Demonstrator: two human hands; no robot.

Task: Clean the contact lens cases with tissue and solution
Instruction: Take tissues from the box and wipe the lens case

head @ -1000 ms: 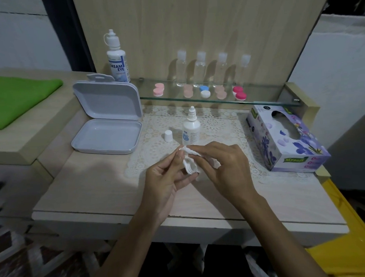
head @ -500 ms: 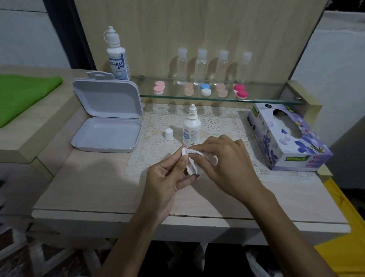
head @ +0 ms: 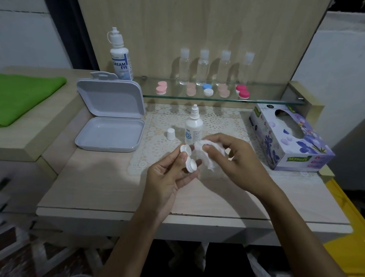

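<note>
My left hand (head: 168, 174) pinches a white contact lens case (head: 188, 159) between thumb and fingers, above the table's front half. My right hand (head: 237, 159) holds a crumpled white tissue (head: 207, 156) just to the right of the case, a small gap between them. Behind my hands an uncapped small solution bottle (head: 194, 127) stands on the lace mat, its white cap (head: 171, 134) beside it on the left. Several coloured lens cases (head: 207, 90) lie on the glass shelf (head: 259, 100).
An open grey plastic box (head: 110, 131) sits at the left. A purple tissue box (head: 288, 138) lies at the right. A large solution bottle (head: 119, 57) and several clear bottles (head: 203, 66) stand at the back. A green cloth (head: 18, 95) lies far left.
My right hand has drawn the tissue off the lens case to the right. The case, earlier wrapped by tissue, now shows bare in my left hand.
</note>
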